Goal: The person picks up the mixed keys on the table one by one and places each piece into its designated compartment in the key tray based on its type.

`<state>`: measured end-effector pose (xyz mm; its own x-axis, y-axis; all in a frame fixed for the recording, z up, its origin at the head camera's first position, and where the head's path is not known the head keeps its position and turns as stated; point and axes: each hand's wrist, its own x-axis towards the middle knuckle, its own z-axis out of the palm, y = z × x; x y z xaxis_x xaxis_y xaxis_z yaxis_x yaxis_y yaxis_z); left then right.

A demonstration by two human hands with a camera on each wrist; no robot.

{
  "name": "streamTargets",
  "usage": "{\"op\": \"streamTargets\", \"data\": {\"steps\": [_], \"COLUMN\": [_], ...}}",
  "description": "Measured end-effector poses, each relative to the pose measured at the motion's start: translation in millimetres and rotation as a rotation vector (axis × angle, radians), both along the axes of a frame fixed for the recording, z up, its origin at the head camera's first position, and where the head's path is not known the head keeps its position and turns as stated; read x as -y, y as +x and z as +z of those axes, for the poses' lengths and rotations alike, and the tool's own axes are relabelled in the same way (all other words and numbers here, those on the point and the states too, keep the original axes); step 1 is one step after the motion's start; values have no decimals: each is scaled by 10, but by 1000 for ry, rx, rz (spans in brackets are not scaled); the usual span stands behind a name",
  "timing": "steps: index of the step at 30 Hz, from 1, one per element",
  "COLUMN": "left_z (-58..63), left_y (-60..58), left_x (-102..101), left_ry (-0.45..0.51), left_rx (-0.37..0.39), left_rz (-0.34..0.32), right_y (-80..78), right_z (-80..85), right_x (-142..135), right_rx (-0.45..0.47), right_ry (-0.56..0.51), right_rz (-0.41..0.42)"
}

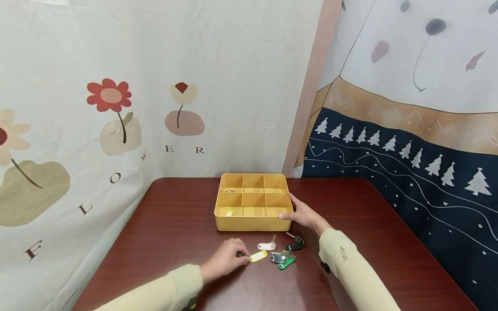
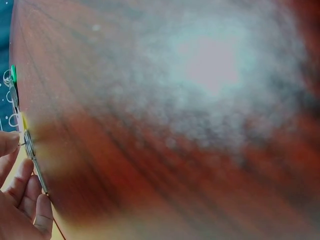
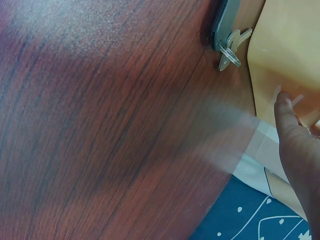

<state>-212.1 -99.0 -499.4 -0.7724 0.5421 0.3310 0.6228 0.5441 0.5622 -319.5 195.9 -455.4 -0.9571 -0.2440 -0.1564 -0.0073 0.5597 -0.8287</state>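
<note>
My left hand (image 1: 227,258) is low over the table, thumb and fingertips pinching a bunch of keys (image 2: 31,147) on a ring, with a yellow key tag (image 1: 258,256) beside the fingertips. My right hand (image 1: 305,212) holds the front right corner of a yellow divided box (image 1: 253,223), thumb at the front wall and fingers along the right side. To the right of the yellow tag lie a pink-white key tag (image 1: 266,246) with a key, a grey key tag (image 1: 278,258), a green key tag (image 1: 286,263) and a black key fob (image 1: 295,245).
Inside the box, a small yellow tag (image 1: 230,213) lies in the front left compartment and a metallic item (image 1: 228,190) in the back left one. The brown table (image 1: 175,224) runs back to a printed curtain (image 1: 233,86).
</note>
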Motion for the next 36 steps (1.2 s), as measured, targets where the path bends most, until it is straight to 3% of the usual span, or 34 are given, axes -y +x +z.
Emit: {"op": "streamTargets", "data": {"steps": [12,36], "left_z": [55,490], "left_y": [-32,-251], "left_x": [38,137], "left_ry": [43,233], "left_rx": [23,69], "left_rz": [29,180], "right_y": [13,19], "right_z": [-1,8], "right_x": [18,23], "right_rx": [-3,-28], "right_ry": [0,-17], "right_rz": [0,8]}}
